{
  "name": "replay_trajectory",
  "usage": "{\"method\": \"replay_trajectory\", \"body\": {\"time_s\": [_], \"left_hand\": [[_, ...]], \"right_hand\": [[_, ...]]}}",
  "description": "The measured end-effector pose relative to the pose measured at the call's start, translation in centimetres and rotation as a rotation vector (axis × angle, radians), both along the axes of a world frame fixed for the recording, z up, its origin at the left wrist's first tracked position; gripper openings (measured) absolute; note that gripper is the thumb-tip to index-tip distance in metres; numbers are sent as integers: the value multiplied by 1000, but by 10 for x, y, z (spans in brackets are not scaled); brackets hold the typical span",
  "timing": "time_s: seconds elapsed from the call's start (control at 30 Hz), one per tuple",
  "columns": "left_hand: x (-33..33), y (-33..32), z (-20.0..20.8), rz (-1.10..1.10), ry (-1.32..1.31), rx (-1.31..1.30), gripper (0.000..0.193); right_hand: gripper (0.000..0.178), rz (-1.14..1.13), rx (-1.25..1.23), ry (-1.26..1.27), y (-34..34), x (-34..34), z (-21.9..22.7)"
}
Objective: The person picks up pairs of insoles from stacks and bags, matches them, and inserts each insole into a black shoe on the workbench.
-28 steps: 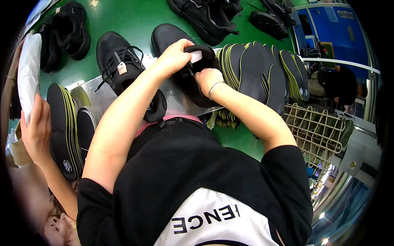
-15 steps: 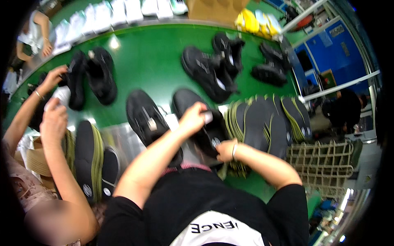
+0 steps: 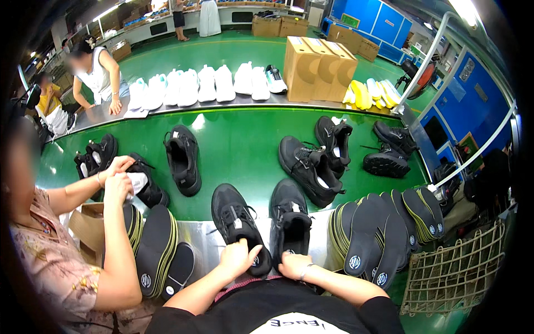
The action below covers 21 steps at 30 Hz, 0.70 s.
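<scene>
Two black sneakers stand side by side in front of me, toes pointing away. My left hand [image 3: 236, 259] is closed at the heel opening of the left sneaker [image 3: 227, 206], thumb on top and fingers curled at the collar. At the right sneaker [image 3: 288, 199], my right hand [image 3: 293, 266] grips the heel, with the fingers partly hidden inside the collar. Each sneaker has a pale tag at its tongue. To the right of my right hand lie stacks of black insoles [image 3: 364, 231] with yellow-green edges.
Left of me, a co-worker's hands [image 3: 118, 181] hold white paper at a black shoe [image 3: 146, 183]. More black shoes [image 3: 311, 167] sit on the green belt [image 3: 239, 145]. Beyond it are white shoes [image 3: 206, 86], cardboard boxes [image 3: 317, 67] and yellow shoes [image 3: 361, 94]. A wire basket [image 3: 453, 273] is at right.
My left hand has gone from the right sneaker's tongue to the left sneaker's heel. My right hand stays at the right sneaker's heel. The view has tilted up, showing more of the room.
</scene>
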<state>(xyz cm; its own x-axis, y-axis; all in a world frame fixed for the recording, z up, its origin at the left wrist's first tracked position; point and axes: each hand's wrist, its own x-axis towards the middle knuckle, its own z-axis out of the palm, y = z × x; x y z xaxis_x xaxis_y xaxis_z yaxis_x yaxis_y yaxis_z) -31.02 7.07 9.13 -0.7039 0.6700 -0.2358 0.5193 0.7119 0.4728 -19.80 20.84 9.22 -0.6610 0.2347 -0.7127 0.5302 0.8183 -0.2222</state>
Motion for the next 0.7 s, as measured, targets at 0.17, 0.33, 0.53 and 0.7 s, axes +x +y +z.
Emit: {"method": "replay_trajectory", "body": {"time_s": [0.17, 0.33, 0.53, 0.7], "left_hand": [[-4, 30, -5, 44, -64, -126, 71], [-31, 40, -24, 131, -39, -39, 41], [-86, 60, -22, 257, -6, 145, 36], [-174, 95, -14, 343, 85, 44, 44]], "right_hand": [[29, 151, -42, 52, -20, -8, -4], [43, 208, -163, 599, -10, -4, 5], [32, 52, -45, 984, 67, -14, 32], [42, -55, 363, 1076, 147, -30, 18]]}}
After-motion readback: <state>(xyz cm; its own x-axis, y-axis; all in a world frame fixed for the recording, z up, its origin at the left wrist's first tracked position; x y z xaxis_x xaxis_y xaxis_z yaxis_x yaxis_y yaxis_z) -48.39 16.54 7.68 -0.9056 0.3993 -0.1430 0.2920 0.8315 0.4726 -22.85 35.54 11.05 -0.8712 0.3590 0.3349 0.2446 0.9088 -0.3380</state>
